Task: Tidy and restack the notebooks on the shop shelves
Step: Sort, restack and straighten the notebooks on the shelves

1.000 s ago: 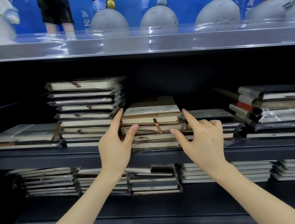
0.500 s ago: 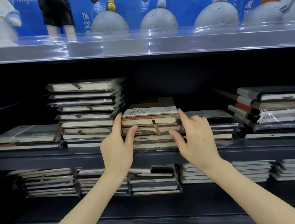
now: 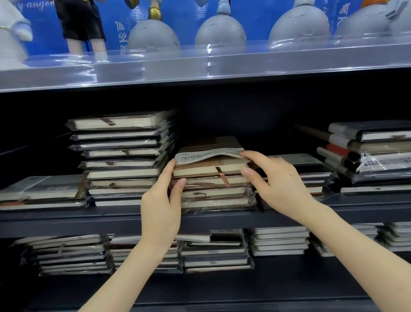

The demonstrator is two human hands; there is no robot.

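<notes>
Your left hand (image 3: 159, 209) and right hand (image 3: 284, 186) bracket the short stack of brown-covered notebooks (image 3: 212, 192). It sits mid-way along the dark metal shelf (image 3: 56, 218), between the tall stack of dark plastic-wrapped notebooks (image 3: 122, 158) and the low pile of grey-covered notebooks (image 3: 310, 171) partly hidden by your right hand. Your right fingers (image 3: 251, 155) are clamped on the top brown notebook with a white paper band (image 3: 205, 164), forefinger on the band and thumb against the page edge below. Your left fingers are curled round the stack's left corner, forefinger at the top cover and thumb a layer or so lower, so the two hands look to be holding different depths.

That mismatch is the first risk, I'd judge. If you lift now, the left end may bring a second notebook while the right brings one, and the extra one could slide out over the shelf lip. The paper band bulges loose under your forefinger, so if you pull by it, it may slip or tear rather than move the book. The thin brown ribbon marker (image 3: 224, 180) hangs across the lower page edges and could get trapped when you square up. The lowest notebooks sit in crinkled clear wrap, probably slippery, so a sideways push may shear the stack. The tall stack stands just beside your left hand and its layers are uneven, so a nudge could tip it
</notes>
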